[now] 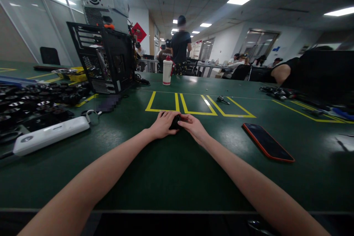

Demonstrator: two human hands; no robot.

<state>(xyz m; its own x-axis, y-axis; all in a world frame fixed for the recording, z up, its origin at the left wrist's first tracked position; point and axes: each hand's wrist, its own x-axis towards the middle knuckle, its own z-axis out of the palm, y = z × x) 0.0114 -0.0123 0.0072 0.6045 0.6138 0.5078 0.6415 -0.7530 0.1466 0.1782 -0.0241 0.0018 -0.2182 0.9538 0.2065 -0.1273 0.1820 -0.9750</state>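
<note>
Both hands meet over the green table, just in front of the yellow tape outlines. My left hand [162, 125] is wrapped around a small black object [175, 121], with the thumb on its near side. From the other side, the pinched fingertips of my right hand [193, 127] press against that same object. Most of it is hidden by the fingers, so its kind cannot be made out. Beyond my right hand, a small dark part with a metal shaft [222, 99] lies in the rightmost of the central tape outlines.
To the left are a white power strip [52, 134], a heap of black parts [41, 99] and an open computer case [109, 57]. A white cup [167, 72] stands farther back. On the right lie an orange-edged phone [267, 142] and dark parts [279, 92]. Other people are beyond.
</note>
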